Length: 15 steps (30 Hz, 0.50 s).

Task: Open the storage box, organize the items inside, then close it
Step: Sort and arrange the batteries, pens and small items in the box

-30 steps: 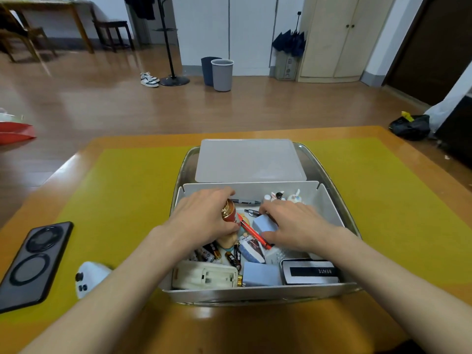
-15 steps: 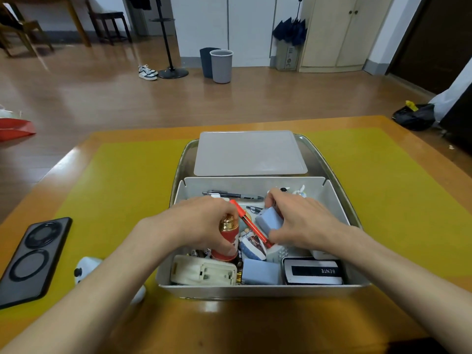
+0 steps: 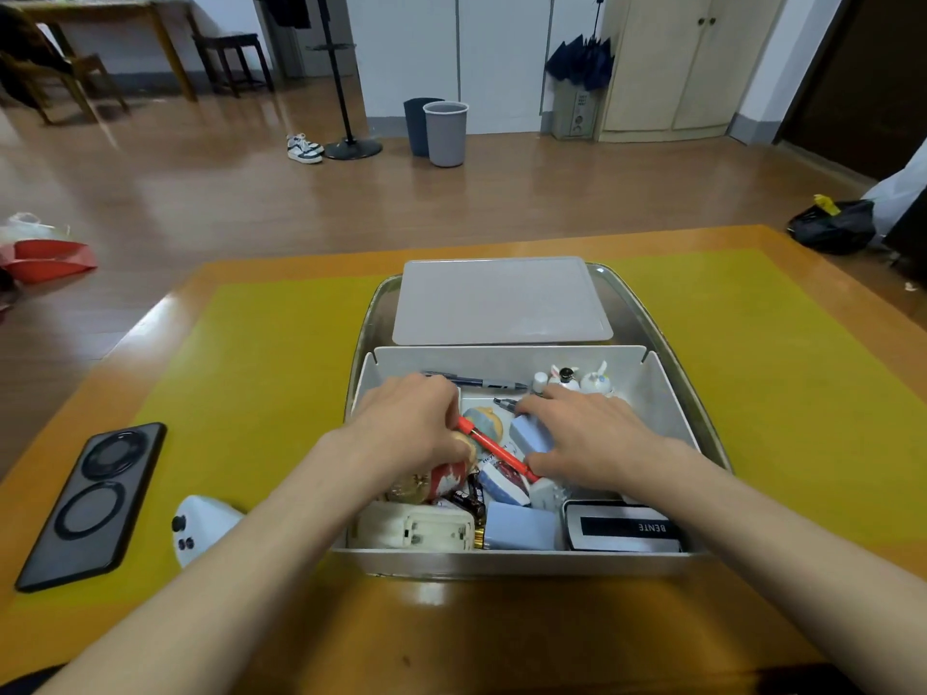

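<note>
The open white storage box (image 3: 667,393) sits in a metal tray (image 3: 647,313), with its flat grey lid (image 3: 496,301) lying behind it. My left hand (image 3: 411,428) is inside the box, fingers curled over a red bottle with a gold cap (image 3: 444,478) that lies tilted among the items. My right hand (image 3: 587,433) grips a light blue block (image 3: 526,433). A red pen (image 3: 496,451) lies slanted between the hands. A black pen (image 3: 476,381) and small figurines (image 3: 577,379) line the far wall. A cream battery case (image 3: 416,526), a blue box (image 3: 521,526) and a black-and-white case (image 3: 622,528) fill the near side.
A black phone (image 3: 90,504) and a white controller (image 3: 200,529) lie on the yellow mat (image 3: 261,373) left of the tray. The wooden table's near edge (image 3: 451,639) runs below the box. Beyond the table are open floor and two bins (image 3: 444,132).
My left hand has brought the red bottle down from upright to lying low at the box's left. The right hand keeps hold of the blue block and has shifted slightly.
</note>
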Motion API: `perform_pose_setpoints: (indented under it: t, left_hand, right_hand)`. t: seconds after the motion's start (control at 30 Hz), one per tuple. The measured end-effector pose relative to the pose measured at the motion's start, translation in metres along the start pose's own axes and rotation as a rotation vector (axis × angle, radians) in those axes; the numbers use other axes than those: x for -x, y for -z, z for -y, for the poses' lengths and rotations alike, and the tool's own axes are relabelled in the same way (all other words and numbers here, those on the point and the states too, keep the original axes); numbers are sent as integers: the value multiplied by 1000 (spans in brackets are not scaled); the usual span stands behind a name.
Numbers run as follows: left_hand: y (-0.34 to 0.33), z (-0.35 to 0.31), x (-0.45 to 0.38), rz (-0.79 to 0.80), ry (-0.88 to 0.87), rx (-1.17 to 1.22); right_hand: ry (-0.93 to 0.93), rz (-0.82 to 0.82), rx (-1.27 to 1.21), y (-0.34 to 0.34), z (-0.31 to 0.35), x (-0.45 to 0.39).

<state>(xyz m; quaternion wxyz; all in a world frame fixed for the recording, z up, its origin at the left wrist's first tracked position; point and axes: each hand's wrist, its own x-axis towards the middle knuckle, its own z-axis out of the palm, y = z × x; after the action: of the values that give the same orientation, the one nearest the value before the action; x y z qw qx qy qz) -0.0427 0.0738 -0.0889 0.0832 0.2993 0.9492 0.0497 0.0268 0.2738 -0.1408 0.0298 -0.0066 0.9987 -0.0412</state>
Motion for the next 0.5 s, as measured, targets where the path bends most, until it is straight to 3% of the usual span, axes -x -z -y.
perform_pose_setpoints:
  t: [0.17, 0.37, 0.5]
  left_hand:
    - [-14, -10, -2, -59, -13, -129]
    - [-17, -16, -2, -63, 3, -230]
    - [-28, -22, -1, -64, -8, -282]
  right_hand:
    - [-32, -15, -43, 7, 6, -2]
    - [-19, -130, -328, 65, -17, 25]
    - [47, 110, -361, 76, -33, 55]
